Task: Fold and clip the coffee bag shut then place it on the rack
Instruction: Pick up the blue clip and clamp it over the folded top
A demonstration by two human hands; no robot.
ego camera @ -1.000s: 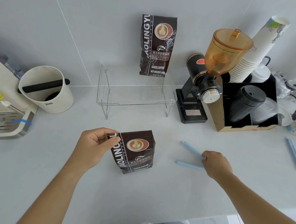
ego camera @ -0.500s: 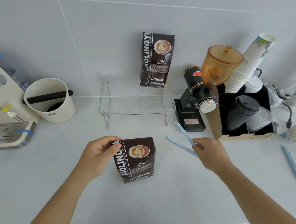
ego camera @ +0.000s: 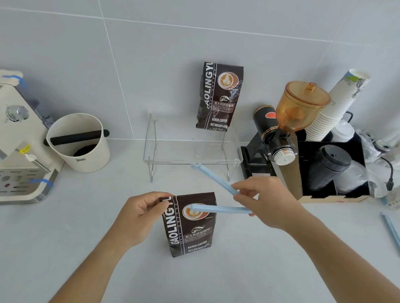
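Clip held open over the coffee bag

The left hand point(ego camera: 142, 214) pinches the top left corner of the upright coffee bag point(ego camera: 190, 222) on the near counter; the right hand point(ego camera: 264, 200) pinches the hinge of the open blue bag clip point(ego camera: 217, 194).

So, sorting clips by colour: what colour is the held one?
Light blue clip, seen in the head view.

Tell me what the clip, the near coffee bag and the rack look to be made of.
Clip: likely plastic, pale blue and matte; its two thin bars splay open from the right hand.
Near coffee bag: probably laminated film or foil, dark brown, printed, faintly glossy, with creased edges; the left hand pinches its top corner.
Rack: seemingly clear acrylic; the counter shows through it, and its edges glint.
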